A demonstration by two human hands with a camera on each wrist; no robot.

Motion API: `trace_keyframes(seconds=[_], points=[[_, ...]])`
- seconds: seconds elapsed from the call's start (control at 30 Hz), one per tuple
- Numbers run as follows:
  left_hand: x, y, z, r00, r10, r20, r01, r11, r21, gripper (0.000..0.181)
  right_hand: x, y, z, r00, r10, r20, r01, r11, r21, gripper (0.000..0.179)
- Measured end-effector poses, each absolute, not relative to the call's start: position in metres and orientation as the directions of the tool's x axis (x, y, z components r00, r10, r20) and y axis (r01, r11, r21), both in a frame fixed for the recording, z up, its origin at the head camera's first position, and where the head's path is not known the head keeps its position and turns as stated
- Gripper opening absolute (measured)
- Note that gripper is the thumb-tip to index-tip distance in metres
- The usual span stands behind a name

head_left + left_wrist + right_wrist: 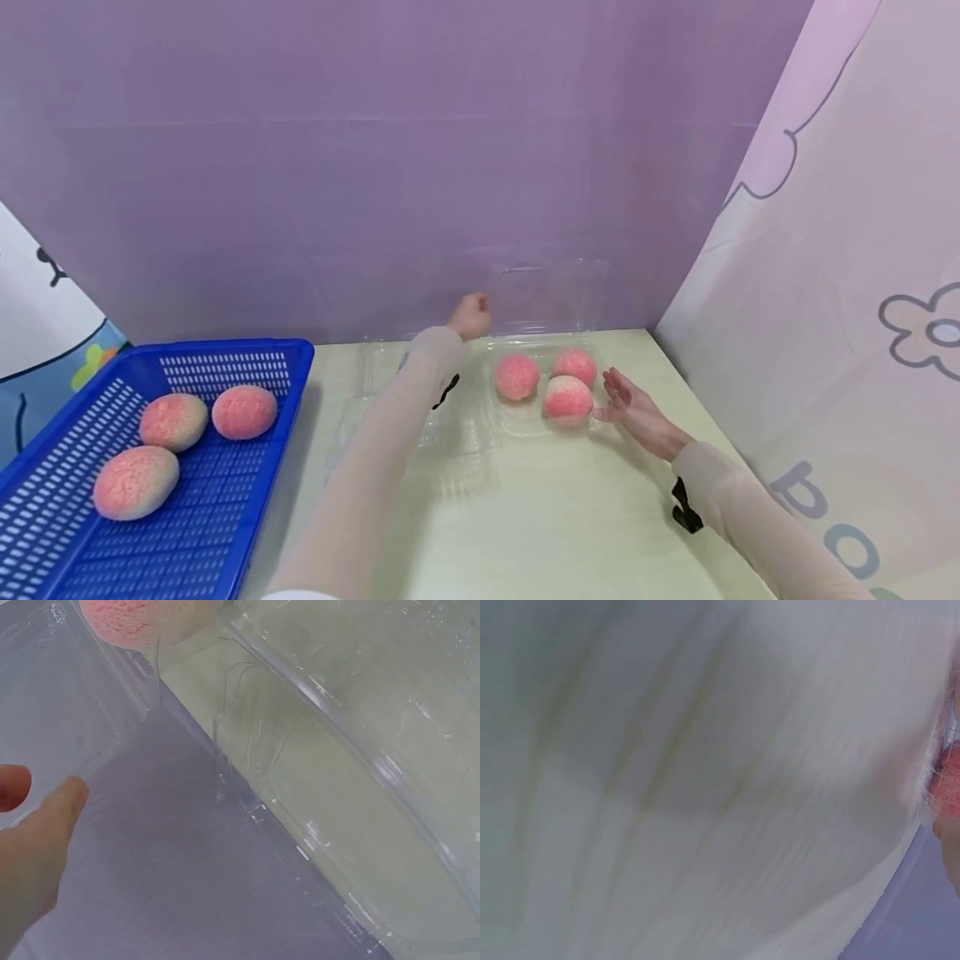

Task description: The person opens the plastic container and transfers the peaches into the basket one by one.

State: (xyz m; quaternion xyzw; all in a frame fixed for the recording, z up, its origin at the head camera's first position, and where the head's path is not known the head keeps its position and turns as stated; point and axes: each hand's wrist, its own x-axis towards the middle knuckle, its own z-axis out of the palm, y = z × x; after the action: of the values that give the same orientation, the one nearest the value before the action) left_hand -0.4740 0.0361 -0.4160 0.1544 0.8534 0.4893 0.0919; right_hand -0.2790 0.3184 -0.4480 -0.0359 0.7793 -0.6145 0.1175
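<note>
Three pink-and-cream peaches (567, 398) with a rough surface sit in a clear plastic box (517, 427). The box's clear lid (551, 296) stands raised against the purple backdrop. My left hand (471, 317) is beside the lid's left edge. In the left wrist view its thumb and a finger (64, 814) are apart, in front of clear plastic; contact is unclear. My right hand (637, 412) is at the box's right side, fingers extended, thumb by the nearest peach. A sleeve (705, 787) hides most of the right wrist view.
On the left stands a blue perforated basket (300, 375) holding three more peaches (244, 412). More clear plastic packaging (457, 433) lies partly under my left forearm. A purple backdrop (337, 167) closes the table's far side; a printed cloth (825, 292) stands on the right.
</note>
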Motion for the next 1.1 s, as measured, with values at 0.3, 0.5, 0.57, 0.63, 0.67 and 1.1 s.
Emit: trace_keyframes(seconds=[0.3,0.5,0.57,0.63,0.67,1.1], points=[[-0.421,0.025,-0.368,-0.906,0.376,-0.194,0.014,0.484,0.875,0.056,-0.278,0.319,-0.448,-0.969,-0.203,-0.142,0.089,0.253,-0.963,0.095],[-0.426,0.023,-0.368,-0.905,0.38,-0.19,0.021,0.486,0.874,0.064,-0.278,0.317,-0.447,-0.968,-0.205,-0.146,0.094,0.242,-0.966,0.095],[-0.429,0.022,-0.37,-0.907,0.381,-0.179,0.03,0.483,0.875,0.066,-0.278,0.316,-0.447,-0.966,-0.211,-0.148,0.097,0.237,-0.967,0.094],[-0.431,0.021,-0.372,-0.909,0.378,-0.175,0.028,0.476,0.879,0.067,-0.278,0.316,-0.447,-0.965,-0.217,-0.147,0.095,0.231,-0.968,0.094],[-0.431,0.02,-0.373,-0.91,0.379,-0.168,0.034,0.473,0.881,0.066,-0.279,0.316,-0.447,-0.964,-0.221,-0.146,0.095,0.228,-0.969,0.094],[-0.408,0.009,-0.35,-0.877,0.422,-0.232,0.005,0.49,0.872,0.068,-0.279,0.321,-0.449,-0.964,-0.223,-0.147,0.091,0.241,-0.966,0.092]])
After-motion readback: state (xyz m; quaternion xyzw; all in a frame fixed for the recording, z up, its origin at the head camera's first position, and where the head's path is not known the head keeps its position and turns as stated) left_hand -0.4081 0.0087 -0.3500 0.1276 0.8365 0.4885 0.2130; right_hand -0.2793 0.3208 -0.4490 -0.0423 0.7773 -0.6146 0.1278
